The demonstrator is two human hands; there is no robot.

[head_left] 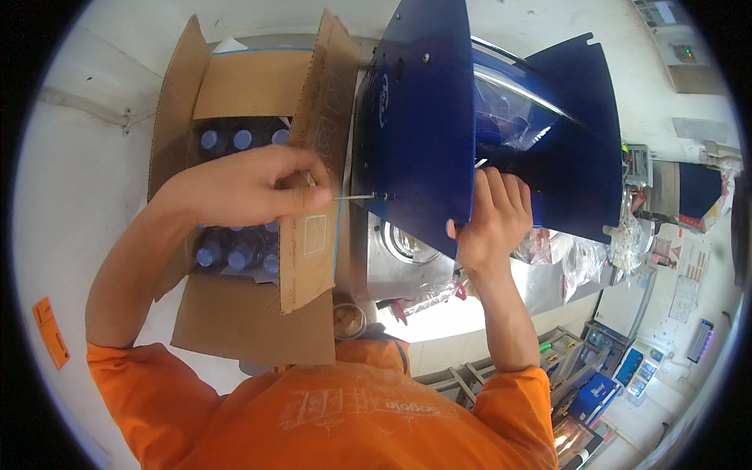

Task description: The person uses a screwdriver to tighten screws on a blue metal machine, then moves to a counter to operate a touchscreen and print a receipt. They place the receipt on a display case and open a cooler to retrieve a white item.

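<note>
A tall blue metal panel (423,117) forms the near side of a frame, and a second blue panel (576,133) stands to its right. My left hand (262,188) is closed on a thin metal-shafted driver (354,197); its grip end is hidden in my fingers, so I cannot tell whether it is a screwdriver or a hex key. The driver's tip meets a small screw (379,196) low on the panel's left face. Around the lower right edge of that same panel my right hand (493,215) is wrapped, thumb on the left side, fingers on the right.
Under my left arm stands an open cardboard box (254,82) with several blue-capped bottles (243,139). Below the blue frame lie a metal surface with a round fitting (407,243) and clear plastic bags (583,262). A ladder-like rack (470,384) stands lower right.
</note>
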